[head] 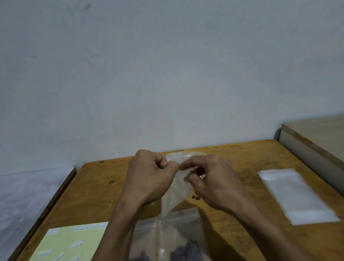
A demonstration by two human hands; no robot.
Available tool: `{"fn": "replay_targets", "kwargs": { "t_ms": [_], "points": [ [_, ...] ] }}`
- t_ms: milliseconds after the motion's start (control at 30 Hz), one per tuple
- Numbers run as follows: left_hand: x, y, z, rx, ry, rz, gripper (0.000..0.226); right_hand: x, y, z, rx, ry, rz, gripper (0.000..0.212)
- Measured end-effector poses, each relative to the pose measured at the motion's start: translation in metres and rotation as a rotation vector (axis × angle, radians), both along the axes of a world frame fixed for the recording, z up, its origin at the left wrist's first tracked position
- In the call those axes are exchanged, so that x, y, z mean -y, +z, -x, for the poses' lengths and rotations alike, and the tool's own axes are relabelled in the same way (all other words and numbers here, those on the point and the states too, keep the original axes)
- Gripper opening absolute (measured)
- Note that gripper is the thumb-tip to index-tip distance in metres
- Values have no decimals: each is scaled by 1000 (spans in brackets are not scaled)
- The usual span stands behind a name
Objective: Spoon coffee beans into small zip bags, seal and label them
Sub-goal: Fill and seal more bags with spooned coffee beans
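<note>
You hold a small clear zip bag (178,189) up off the wooden table (231,187) at the centre of the frame, its mouth raised toward the wall and its lower corner hanging down toward you. Your left hand (148,179) pinches the bag's top edge between thumb and curled fingers, and your right hand (211,181) pinches the same edge just beside it, fingertips almost meeting (whether the bag holds any beans you cannot tell through the blur). Two loose coffee beans (196,197) lie on the wood just under your right hand. Below the held bag, at the bottom centre, two filled bags (172,250) lie flat side by side, dark beans gathered at their near ends. At the lower left lies a pale yellow label sheet (59,259) carrying small white stickers. At the right of the frame, well apart from your hands, a stack of empty bags (295,194) lies flat on the table.
</note>
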State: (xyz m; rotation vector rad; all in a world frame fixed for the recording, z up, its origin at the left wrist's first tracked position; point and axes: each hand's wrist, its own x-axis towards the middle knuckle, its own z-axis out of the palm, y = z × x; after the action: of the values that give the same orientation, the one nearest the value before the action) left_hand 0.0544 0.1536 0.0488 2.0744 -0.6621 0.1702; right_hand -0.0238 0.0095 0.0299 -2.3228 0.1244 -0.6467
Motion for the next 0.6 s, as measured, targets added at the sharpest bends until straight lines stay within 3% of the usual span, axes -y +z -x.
{"fn": "replay_targets", "kwargs": {
  "t_ms": [100, 200, 233, 300, 400, 467, 533, 600],
  "points": [
    [-7, -2, 0, 18, -134, -1, 43, 6, 0, -3, -31, -4, -220, 27],
    [-14, -9, -6, 102, -243, -305, 114, 9, 1, -1, -22, 75, -606, 25],
    [-14, -12, -6, 115, -273, -366, 124, 9, 0, -1, -46, 115, -693, 21],
    [-13, -15, -5, 112, -307, -413, 123, 8, -5, -1, -98, 151, -705, 18],
    [-11, -18, -2, 219, -253, -565, 117, 8, -18, -3, -76, -36, -284, 21],
    [-9, -19, -1, 291, -215, -649, 116, 9, -19, -3, -35, -62, -132, 21],
    [-6, -19, 1, 301, -225, -668, 111, 13, -16, -2, -80, 60, -214, 7],
    [-6, -17, 2, 288, -239, -631, 107, 17, -14, -3, -158, 197, -356, 18]
  ]
}}
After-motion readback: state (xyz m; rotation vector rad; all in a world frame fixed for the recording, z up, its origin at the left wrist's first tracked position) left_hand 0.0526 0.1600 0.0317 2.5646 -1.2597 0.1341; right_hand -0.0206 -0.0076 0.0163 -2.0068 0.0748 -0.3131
